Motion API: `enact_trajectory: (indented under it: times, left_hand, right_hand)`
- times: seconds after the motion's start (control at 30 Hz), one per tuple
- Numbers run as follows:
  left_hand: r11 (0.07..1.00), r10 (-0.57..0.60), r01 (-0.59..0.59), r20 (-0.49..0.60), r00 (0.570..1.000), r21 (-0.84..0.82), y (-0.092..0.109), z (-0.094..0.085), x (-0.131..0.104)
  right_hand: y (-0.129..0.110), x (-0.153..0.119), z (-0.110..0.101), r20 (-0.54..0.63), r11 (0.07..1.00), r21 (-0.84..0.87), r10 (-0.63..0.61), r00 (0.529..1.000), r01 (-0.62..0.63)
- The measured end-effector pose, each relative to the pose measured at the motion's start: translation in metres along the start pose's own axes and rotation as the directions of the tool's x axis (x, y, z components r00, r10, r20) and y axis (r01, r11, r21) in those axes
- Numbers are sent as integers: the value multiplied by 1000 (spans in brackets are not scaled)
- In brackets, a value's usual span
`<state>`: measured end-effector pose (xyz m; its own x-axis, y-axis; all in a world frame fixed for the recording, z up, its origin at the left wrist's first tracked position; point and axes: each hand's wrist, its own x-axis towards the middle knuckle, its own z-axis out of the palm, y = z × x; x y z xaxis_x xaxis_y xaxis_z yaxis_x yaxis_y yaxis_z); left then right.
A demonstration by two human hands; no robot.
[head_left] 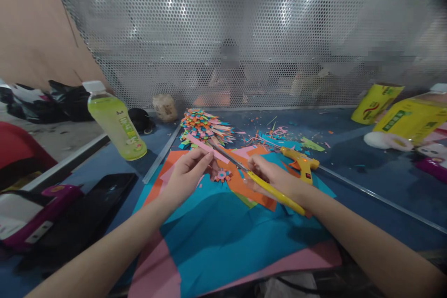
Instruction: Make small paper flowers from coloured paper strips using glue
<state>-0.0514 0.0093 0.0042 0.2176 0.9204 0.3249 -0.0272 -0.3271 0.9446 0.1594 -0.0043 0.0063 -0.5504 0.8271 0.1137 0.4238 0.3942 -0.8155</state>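
My left hand (187, 172) pinches a narrow pink paper strip (206, 148) that points up and to the left. My right hand (275, 179) grips yellow-handled scissors (270, 188) whose blades reach the strip near its lower end. A small multicoloured paper flower (222, 175) lies on the sheets just below both hands. Under my hands lie overlapping blue (223, 233), orange (244, 186) and pink (157, 270) paper sheets.
A pile of coloured paper pieces (204, 126) sits behind the hands. A yellow glue gun (302, 162) lies to the right, a green drink bottle (117, 123) to the left. Yellow packs (412, 118) stand far right, bags (70, 223) lie at left, and a perforated metal screen (244, 32) closes the back.
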Motion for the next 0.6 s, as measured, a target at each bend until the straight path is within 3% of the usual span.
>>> enact_trajectory:
  times: [0.37, 0.6]
  left_hand:
    - [988, 71, -63, -58, 996, 139, 3, -1, -2]
    - [988, 71, -62, -62, 996, 144, 3, 1, -2]
  right_hand:
    - [2, -1, 3, 31, 1000, -1, -7, 1000, 7]
    - [1, -2, 4, 20, 1000, -9, -20, 1000, 20]
